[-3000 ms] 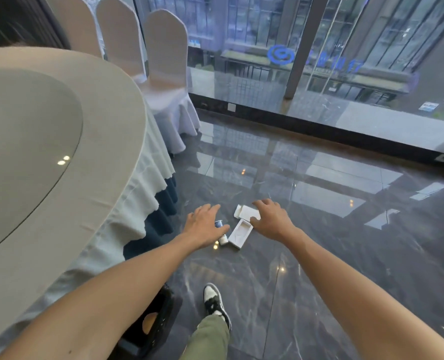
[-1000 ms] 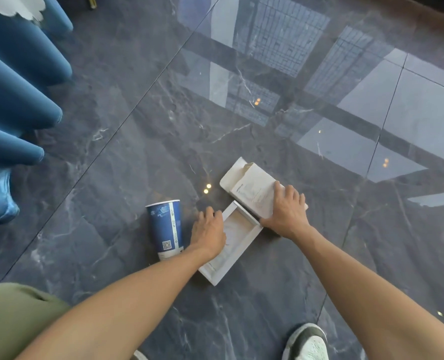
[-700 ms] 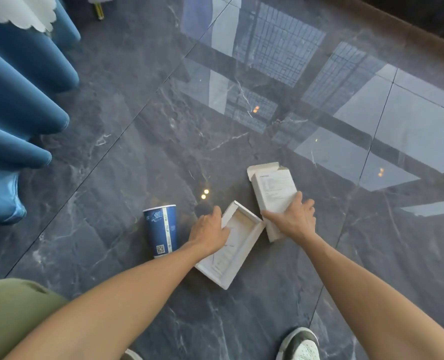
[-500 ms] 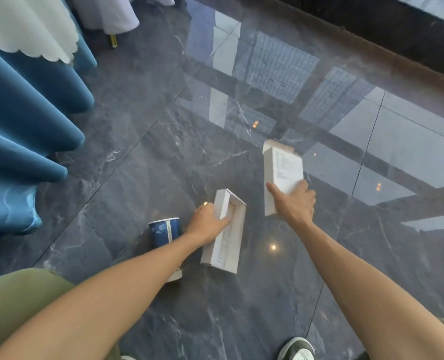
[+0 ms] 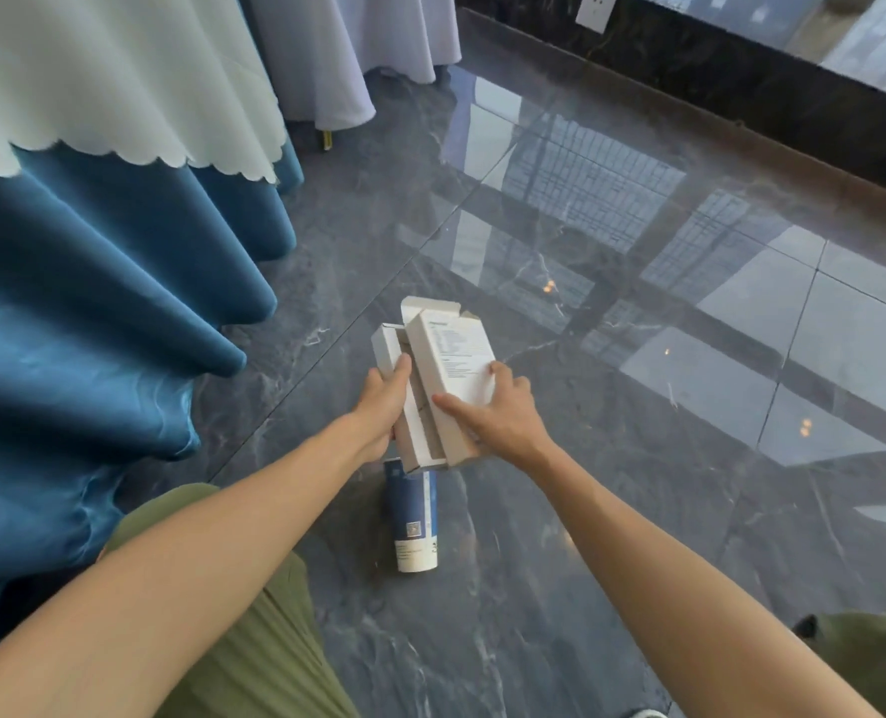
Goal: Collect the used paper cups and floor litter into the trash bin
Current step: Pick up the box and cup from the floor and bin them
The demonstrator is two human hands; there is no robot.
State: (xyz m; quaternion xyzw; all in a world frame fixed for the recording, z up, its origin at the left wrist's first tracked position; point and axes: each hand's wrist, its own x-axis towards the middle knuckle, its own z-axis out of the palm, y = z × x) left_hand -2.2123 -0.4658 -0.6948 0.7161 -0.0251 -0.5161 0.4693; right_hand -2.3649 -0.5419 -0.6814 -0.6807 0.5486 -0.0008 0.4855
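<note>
Both hands up off the floor, pressing two pieces of white cardboard together. The left hand (image 5: 385,401) clamps the open tray (image 5: 404,406), thumb on its outer wall, other fingers hidden behind. The right hand (image 5: 498,417) wraps the printed box sleeve (image 5: 456,360), fingers curled over its matte face. Both are slim rectangles, long axes running from 6 toward 12 o'clock, flaps open at the far end. Directly below at 6 o'clock, a blue-and-white paper cup (image 5: 415,515) lies on its side on the glossy grey marble floor (image 5: 638,458), long axis also 6 to 12. Blue satin table skirt (image 5: 93,329) at 9 o'clock.
</note>
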